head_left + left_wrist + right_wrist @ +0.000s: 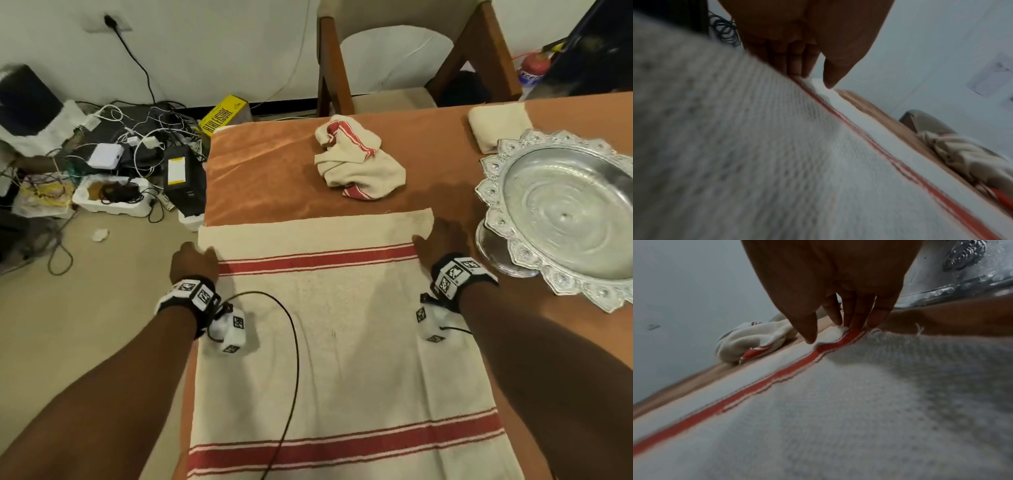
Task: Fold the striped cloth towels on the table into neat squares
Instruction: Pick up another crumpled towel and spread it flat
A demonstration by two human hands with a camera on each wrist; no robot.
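Observation:
A cream striped towel (342,342) with red bands lies spread flat on the table's near part. My left hand (202,251) is at its left edge by the far red band; in the left wrist view the thumb and fingers (797,71) pinch the cloth's edge. My right hand (423,240) is at the right edge by the same band, thumb and fingers (857,321) pinching a small bunched bit of cloth. A second striped towel (356,161) lies crumpled further back. A folded cream towel (496,125) sits at the far right.
An ornate silver tray (565,212) stands close to the right of my right hand. An orange cloth (267,171) covers the table. A wooden chair (394,61) stands behind it. Cables and boxes (120,157) litter the floor on the left. A wrist cable (294,359) trails over the towel.

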